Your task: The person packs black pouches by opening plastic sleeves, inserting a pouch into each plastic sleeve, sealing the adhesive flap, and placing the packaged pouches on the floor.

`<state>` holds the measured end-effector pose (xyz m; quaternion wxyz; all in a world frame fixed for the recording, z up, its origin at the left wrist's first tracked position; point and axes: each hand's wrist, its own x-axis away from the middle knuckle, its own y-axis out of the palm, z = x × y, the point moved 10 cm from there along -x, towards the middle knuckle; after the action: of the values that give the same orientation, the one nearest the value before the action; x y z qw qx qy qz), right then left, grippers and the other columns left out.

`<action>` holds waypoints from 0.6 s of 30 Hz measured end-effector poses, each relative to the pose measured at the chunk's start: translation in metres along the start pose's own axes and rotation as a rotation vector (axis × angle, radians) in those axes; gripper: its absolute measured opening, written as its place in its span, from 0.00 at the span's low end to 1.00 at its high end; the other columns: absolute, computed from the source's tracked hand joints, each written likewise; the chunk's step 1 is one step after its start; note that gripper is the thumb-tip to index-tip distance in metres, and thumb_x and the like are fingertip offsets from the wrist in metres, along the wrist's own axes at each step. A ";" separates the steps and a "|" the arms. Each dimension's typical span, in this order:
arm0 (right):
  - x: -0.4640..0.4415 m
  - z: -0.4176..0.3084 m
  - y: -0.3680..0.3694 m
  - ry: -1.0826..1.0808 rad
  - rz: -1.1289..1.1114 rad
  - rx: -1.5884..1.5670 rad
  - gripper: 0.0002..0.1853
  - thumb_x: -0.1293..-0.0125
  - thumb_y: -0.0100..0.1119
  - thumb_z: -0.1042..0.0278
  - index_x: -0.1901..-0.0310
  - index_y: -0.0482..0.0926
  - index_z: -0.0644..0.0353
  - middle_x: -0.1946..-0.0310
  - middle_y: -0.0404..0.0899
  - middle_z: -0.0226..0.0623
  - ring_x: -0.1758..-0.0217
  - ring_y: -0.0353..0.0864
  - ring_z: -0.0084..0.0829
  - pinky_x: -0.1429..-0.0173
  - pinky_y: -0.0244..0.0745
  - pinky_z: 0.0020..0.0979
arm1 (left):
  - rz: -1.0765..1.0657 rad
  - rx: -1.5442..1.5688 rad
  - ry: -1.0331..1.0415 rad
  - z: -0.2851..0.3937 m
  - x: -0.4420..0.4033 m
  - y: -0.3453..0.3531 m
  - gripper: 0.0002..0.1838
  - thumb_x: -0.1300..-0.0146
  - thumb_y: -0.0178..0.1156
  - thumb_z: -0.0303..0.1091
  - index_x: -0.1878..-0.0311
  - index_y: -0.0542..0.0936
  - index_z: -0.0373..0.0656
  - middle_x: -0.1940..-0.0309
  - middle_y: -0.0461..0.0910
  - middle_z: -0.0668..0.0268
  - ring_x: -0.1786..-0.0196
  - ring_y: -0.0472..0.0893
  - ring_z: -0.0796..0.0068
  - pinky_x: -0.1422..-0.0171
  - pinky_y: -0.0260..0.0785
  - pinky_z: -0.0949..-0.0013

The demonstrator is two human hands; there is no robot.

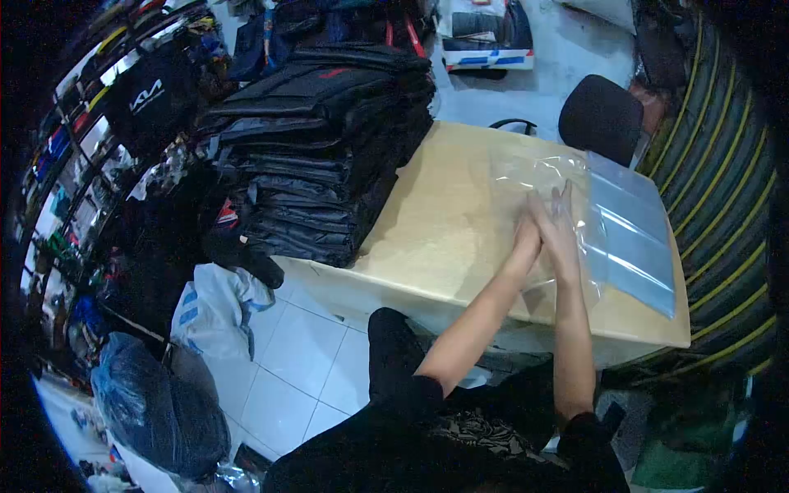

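Note:
A clear plastic bag (514, 168) lies on the wooden table (427, 214), beside a stack of bluish clear plastic sheets (633, 234) at the table's right end. Over the clear bag, my left hand (528, 232) and my right hand (562, 238) are pressed close together, palms facing, near the bag's middle. The fingers of both hands point away from me and look stretched out. Whether either hand pinches the thin film cannot be made out.
A tall pile of folded black covers (320, 164) stands on the table's left part. Behind the table is a black chair (602, 115). Large striped rolls (723, 205) line the right. A white sack (215, 312) and a dark plastic bag (160, 411) sit at left.

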<state>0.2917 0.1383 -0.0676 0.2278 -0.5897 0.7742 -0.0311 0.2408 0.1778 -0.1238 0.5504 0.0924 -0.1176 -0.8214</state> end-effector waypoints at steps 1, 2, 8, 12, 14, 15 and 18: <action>-0.009 -0.001 0.005 0.059 -0.045 -0.088 0.56 0.41 0.58 0.38 0.27 0.33 0.61 0.29 0.51 0.53 0.26 0.52 0.42 0.33 0.60 0.39 | 0.014 -0.112 0.011 0.004 0.013 0.000 0.38 0.35 0.48 0.48 0.26 0.48 0.45 0.33 0.56 0.39 0.29 0.59 0.51 0.29 0.53 0.50; -0.016 -0.002 0.010 0.117 -0.090 -0.176 0.57 0.43 0.58 0.36 0.27 0.34 0.61 0.29 0.50 0.53 0.26 0.51 0.42 0.32 0.59 0.39 | 0.048 -0.215 0.034 0.010 0.028 -0.002 0.38 0.35 0.48 0.47 0.26 0.48 0.44 0.34 0.57 0.38 0.30 0.60 0.51 0.29 0.54 0.51; -0.038 0.057 0.034 0.269 -0.190 -0.360 0.55 0.41 0.59 0.38 0.27 0.37 0.64 0.29 0.47 0.52 0.29 0.53 0.44 0.35 0.63 0.39 | 0.299 -0.492 0.229 0.032 0.089 -0.042 0.30 0.36 0.46 0.33 0.31 0.57 0.33 0.42 0.70 0.41 0.43 0.76 0.55 0.40 0.66 0.65; 0.059 0.025 0.054 0.325 -0.384 -0.557 0.40 0.34 0.59 0.60 0.31 0.49 0.72 0.34 0.61 0.50 0.35 0.66 0.35 0.39 0.68 0.28 | 0.318 -0.522 0.186 0.061 0.119 -0.071 0.28 0.33 0.48 0.34 0.32 0.59 0.33 0.41 0.70 0.42 0.43 0.76 0.57 0.40 0.67 0.65; 0.104 -0.024 0.064 0.198 -0.639 -0.331 0.27 0.33 0.55 0.66 0.36 0.64 0.69 0.52 0.79 0.40 0.52 0.77 0.24 0.50 0.72 0.24 | 0.315 -0.663 0.312 0.070 0.141 -0.075 0.25 0.32 0.48 0.33 0.34 0.63 0.35 0.50 0.76 0.44 0.50 0.80 0.55 0.45 0.70 0.64; 0.114 -0.049 0.062 0.032 -0.721 -0.107 0.17 0.36 0.58 0.67 0.48 0.77 0.66 0.61 0.84 0.38 0.62 0.81 0.24 0.56 0.75 0.25 | 0.313 -0.737 0.374 0.077 0.151 -0.077 0.23 0.32 0.48 0.32 0.35 0.65 0.36 0.54 0.79 0.45 0.53 0.82 0.54 0.47 0.72 0.64; 0.104 -0.137 0.070 -0.251 -0.726 0.058 0.12 0.41 0.63 0.68 0.56 0.81 0.64 0.64 0.84 0.40 0.67 0.83 0.25 0.61 0.77 0.26 | 0.271 -0.237 0.309 0.092 0.184 -0.099 0.19 0.30 0.45 0.31 0.39 0.69 0.35 0.57 0.81 0.50 0.57 0.82 0.66 0.50 0.73 0.68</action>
<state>0.1546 0.0326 -0.0006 0.3113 -0.8181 0.4799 -0.0592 0.0580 0.0522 -0.0689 0.6742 0.1351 0.0540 -0.7241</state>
